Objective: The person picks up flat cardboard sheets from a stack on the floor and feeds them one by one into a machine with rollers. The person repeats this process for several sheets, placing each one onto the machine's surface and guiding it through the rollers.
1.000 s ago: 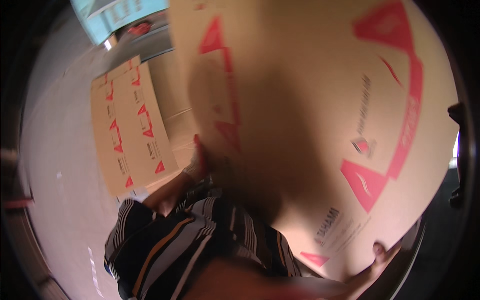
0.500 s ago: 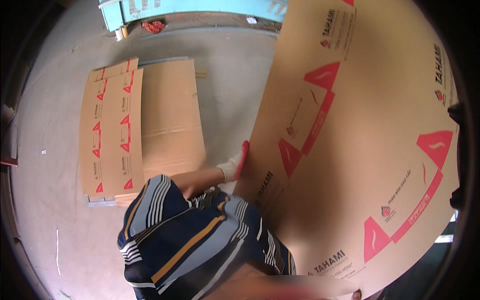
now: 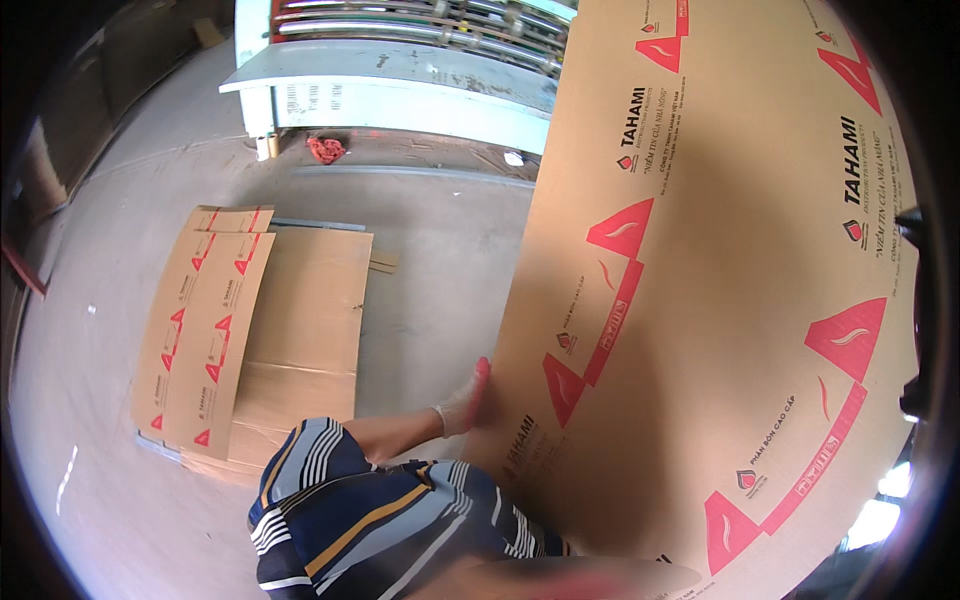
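The left hand [image 3: 468,400], in a white glove with red fingertips, grips the left edge of a large brown cardboard sheet with red triangle prints [image 3: 720,300], held upright and filling the right side. The right hand is blurred at the bottom edge; I cannot tell its grip. Behind, a stack of flat brown cardboard sheets [image 3: 250,330] lies on the grey concrete floor [image 3: 430,250].

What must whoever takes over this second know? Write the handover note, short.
Left hand: gloved, gripping the left edge of the large cardboard sheet.
Right hand: only a blur at the lower edge of the picture, under the sheet; grip cannot be told.
Things: the sheet stands tilted, printed side toward the camera, filling the right half of the view. A stack of flat cardboard sheets lies on the concrete floor to the left.
Done: several sheets lie stacked.
Left: the one sheet in hand is not laid down.
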Available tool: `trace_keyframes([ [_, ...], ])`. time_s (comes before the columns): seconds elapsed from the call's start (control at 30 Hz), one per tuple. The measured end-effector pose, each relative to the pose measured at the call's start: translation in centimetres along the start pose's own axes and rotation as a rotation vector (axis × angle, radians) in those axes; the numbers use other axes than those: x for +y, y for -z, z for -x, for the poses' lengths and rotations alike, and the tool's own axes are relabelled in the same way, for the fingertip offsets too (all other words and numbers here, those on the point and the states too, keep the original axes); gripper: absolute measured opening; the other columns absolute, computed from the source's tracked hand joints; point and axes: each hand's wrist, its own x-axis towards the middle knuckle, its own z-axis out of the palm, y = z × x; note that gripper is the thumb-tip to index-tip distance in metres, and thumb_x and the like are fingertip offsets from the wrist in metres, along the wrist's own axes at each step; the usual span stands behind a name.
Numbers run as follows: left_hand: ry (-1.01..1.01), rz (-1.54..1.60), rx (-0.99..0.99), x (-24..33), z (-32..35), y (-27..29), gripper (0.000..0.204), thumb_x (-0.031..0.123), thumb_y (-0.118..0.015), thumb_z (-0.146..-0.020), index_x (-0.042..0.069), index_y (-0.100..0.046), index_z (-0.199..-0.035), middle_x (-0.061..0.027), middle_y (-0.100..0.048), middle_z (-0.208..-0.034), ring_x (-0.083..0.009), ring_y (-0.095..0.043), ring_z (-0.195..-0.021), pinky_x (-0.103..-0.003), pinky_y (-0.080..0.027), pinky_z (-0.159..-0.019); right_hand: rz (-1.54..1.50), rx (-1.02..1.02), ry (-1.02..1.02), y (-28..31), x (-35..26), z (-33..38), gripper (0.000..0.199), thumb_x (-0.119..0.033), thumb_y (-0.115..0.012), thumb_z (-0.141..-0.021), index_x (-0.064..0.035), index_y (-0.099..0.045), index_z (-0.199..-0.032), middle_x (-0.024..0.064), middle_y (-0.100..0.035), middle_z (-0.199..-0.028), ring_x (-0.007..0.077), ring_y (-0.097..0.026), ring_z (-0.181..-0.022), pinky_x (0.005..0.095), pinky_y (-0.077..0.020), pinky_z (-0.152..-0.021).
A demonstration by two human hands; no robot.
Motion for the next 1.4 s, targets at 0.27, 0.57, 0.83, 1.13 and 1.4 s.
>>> trace_keyframes([
  [0.27, -0.208, 0.05, 0.27, 1.7, -9.1, 1.4, 0.09, 0.076, -0.012, -0.093, 0.012, -0.027, -0.154, -0.0062, -0.035, -0.155, -0.0242, -0.033, -0.141, -0.042, -0.025, -0.116, -0.147, 0.046, 0.146, -2.8, 5.6, -13.0, 0.071, -0.031, -0.086, -0.071, 0.0091, -0.059, -0.122, 0.0196, -0.064, -0.114, 0.0302, -0.059, -0.1, 0.043, -0.0471, -0.091],
  [0.57, -0.539, -0.172, -0.001, 2.7, -13.0, 2.6, 0.066, 0.052, -0.021, -0.102, 0.006, -0.038, -0.147, -0.0089, -0.044, -0.148, -0.0228, -0.043, -0.134, -0.039, -0.034, -0.112, -0.113, -0.334, 0.03, -4.9, 6.9, -20.7, 0.065, -0.024, -0.077, -0.08, 0.0088, -0.051, -0.13, 0.0205, -0.057, -0.126, 0.0286, -0.054, -0.113, 0.0395, -0.0463, -0.094],
  [0.83, -0.302, 0.417, -0.072, 3.3, -12.3, 2.9, 0.063, 0.055, -0.036, -0.096, 0.01, -0.051, -0.138, -0.0099, -0.056, -0.137, -0.0272, -0.052, -0.126, -0.047, -0.039, -0.108, -0.11, -0.483, -0.016, -4.7, 5.1, -21.6, 0.068, -0.019, -0.072, -0.086, 0.013, -0.038, -0.135, 0.0272, -0.05, -0.133, 0.032, -0.052, -0.117, 0.0394, -0.0451, -0.097],
  [1.13, -0.232, 0.509, 0.283, 4.3, -11.1, 1.6, 0.068, 0.063, -0.038, -0.092, 0.011, -0.057, -0.132, -0.0102, -0.062, -0.129, -0.0299, -0.058, -0.115, -0.048, -0.043, -0.102, -0.126, -0.358, 0.14, -5.8, 5.9, -21.8, 0.065, -0.023, -0.08, -0.078, 0.0075, -0.053, -0.128, 0.0234, -0.061, -0.119, 0.0312, -0.059, -0.105, 0.0411, -0.0488, -0.089],
  [1.4, -0.139, 0.366, 0.261, 6.5, -8.8, 0.3, 0.079, 0.071, -0.036, -0.086, 0.014, -0.052, -0.138, -0.009, -0.054, -0.14, -0.03, -0.05, -0.126, -0.05, -0.035, -0.108, -0.189, -0.241, 0.145, -5.3, 5.0, -23.3, 0.076, -0.041, -0.079, -0.071, 0.0084, -0.054, -0.123, 0.016, -0.06, -0.112, 0.0239, -0.057, -0.1, 0.0358, -0.0448, -0.088],
])
